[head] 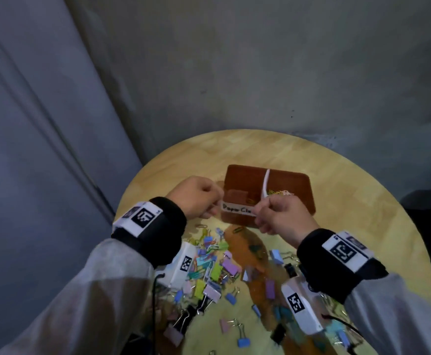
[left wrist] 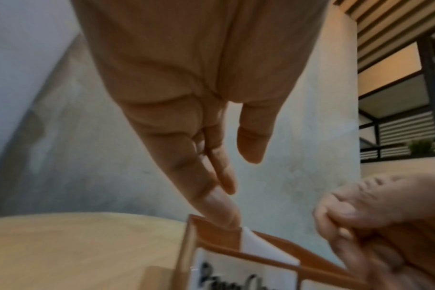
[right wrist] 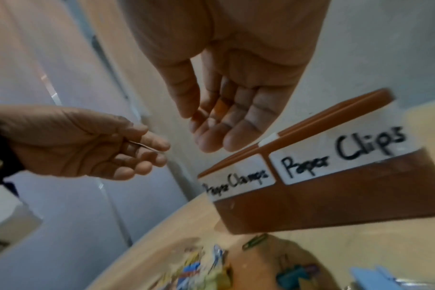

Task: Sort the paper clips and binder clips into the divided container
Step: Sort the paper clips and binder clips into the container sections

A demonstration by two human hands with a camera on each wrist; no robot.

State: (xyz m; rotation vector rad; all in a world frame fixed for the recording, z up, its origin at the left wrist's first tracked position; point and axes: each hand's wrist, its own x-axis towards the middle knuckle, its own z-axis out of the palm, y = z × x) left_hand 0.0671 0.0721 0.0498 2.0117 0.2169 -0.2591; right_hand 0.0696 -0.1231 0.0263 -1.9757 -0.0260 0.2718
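1. Head view: hands hover at the near wall of the brown divided container (head: 237, 218), which sits mid-way on a round, pale wooden table (head: 260, 149) against a grey concrete wall (head: 235, 60). The left hand (head: 196, 197) and right hand (head: 283, 217) both show curled fingers. A white divider (head: 265, 184) splits the box, and loose paper clips (head: 282, 192) lie in the right-side compartment. A mixed heap of coloured binder clips (head: 217, 267) and paper clips covers the table nearer the person. Both wrists wear bands with square black-and-white markers.
2. Left wrist view: the left hand's fingers point down, pressed side by side, over the container's left corner, with the thumb apart. The label is cut off and reads only "Pap".
3. Right wrist view: two white labels read "Paper Clamps" (right wrist: 236, 180) and "Paper Clips" (right wrist: 343, 155). The right hand's fingers are loosely curled, with an orange speck among them. A thin metal sliver (right wrist: 142, 145) shows between the left thumb and fingers. I cannot tell whether either hand grips anything.
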